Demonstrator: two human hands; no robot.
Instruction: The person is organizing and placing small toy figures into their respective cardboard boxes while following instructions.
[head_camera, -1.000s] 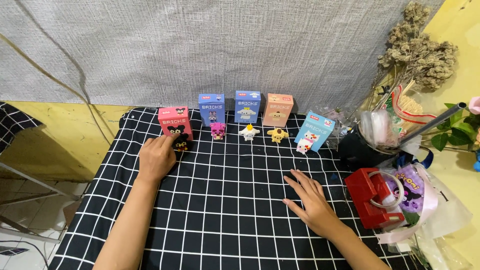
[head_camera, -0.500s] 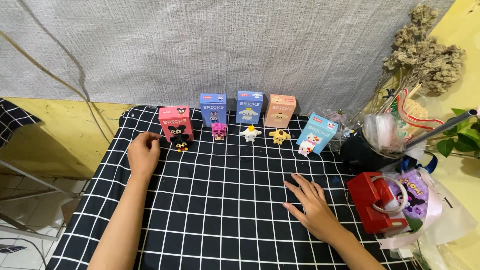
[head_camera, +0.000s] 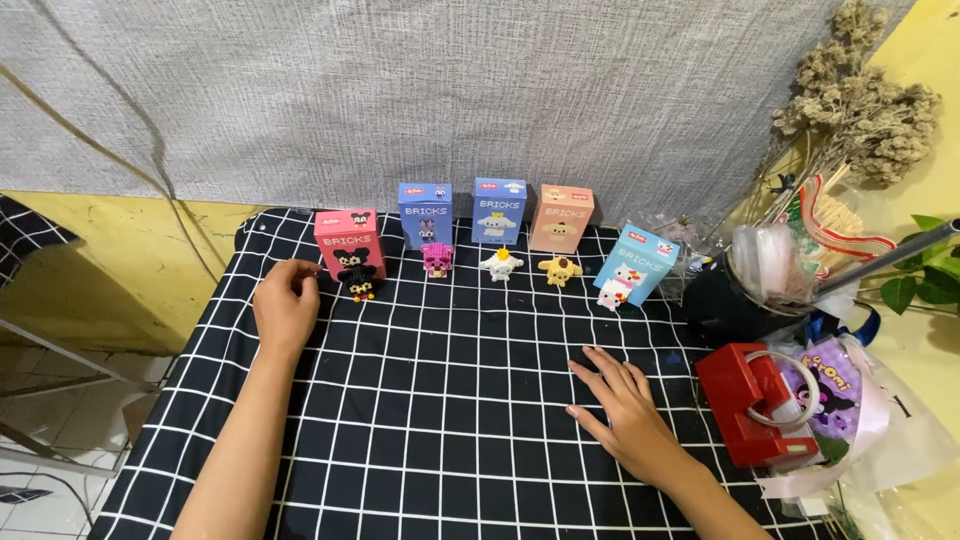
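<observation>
**Loose fingers hovering beside a small, tippy figure**

Curling loosely, gripping nothing: left hand (head_camera: 287, 303) resting on the checked cloth (head_camera: 430, 420) with fingertips just beside the black brick figure (head_camera: 360, 283), apart from it by a sliver. Lying flat and empty, fingers spread: right hand (head_camera: 622, 410), palm down on the cloth, well apart from every figure.

Standing upright just in front of the pink box (head_camera: 349, 243): the black figure, at the left end of the row. Lining up to the right, each with its own box behind: a pink figure (head_camera: 437, 259) before a blue box (head_camera: 425, 214), a white figure (head_camera: 500, 264) before a second blue box (head_camera: 499, 211), a yellow figure (head_camera: 560, 270) before a peach box (head_camera: 561, 218), then a tilted light blue box (head_camera: 635, 266) with a small white figure at its foot.

Judging the risks:
- knocking the black figure over with a careless brush of the left fingertips, being small and made of loose-fitting bricks
- pushing it back into the pink box and toppling that too
- dragging the cloth with either resting palm, shaking the whole row
- sweeping the right arm into the red object (head_camera: 752, 405) and the crowded bags at the table's right edge
</observation>
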